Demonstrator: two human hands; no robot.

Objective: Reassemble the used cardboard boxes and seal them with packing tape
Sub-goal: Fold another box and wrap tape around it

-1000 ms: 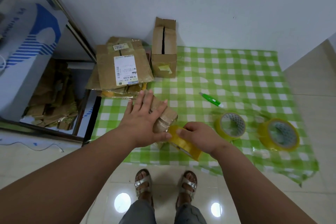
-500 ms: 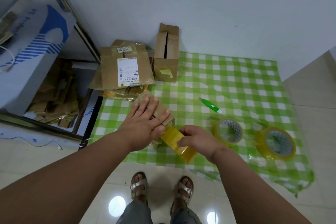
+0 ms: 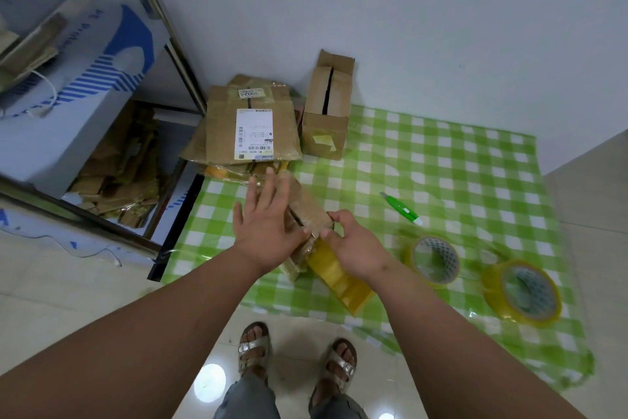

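Landmark: green-white checked plastic sheet (image 3: 441,160) on the tiled floor, back edge against the white wall.

Small cardboard box (image 3: 307,211) sits near the sheet's front-left part. Left hand (image 3: 268,231) lies flat on its top, fingers spread and straight. Right hand (image 3: 356,248) is at the box's right end, fingertips pinching at the corner, with a yellow tape roll (image 3: 339,279) held under the palm; roll hangs over the sheet's front edge. Exact grip on the roll is hidden by the hand.

Edges/room: sheet's middle and back right are bare. Front edge is wrinkled and ends just ahead of the person's sandalled feet. Metal shelf rack (image 3: 163,27) borders the sheet's left side, with a black strip along that edge.

Writing: flattened box stack (image 3: 251,133) at the sheet's back-left corner carries a white shipping label with barcode, text too small to read; small tag above it reads something like "302". Blue-white carton (image 3: 68,95) in the rack has partial print, unreadable.

Materials/shapes: upright brown box (image 3: 328,112) at the sheet's back edge, top flaps parted with a dark slit, yellow tape scrap on its front. Green utility knife (image 3: 401,208) lies right of centre. Two more tape rolls, (image 3: 435,259) and (image 3: 523,293), glossy yellow rings, lie flat near the sheet's front right. Cardboard scraps are piled under the rack.
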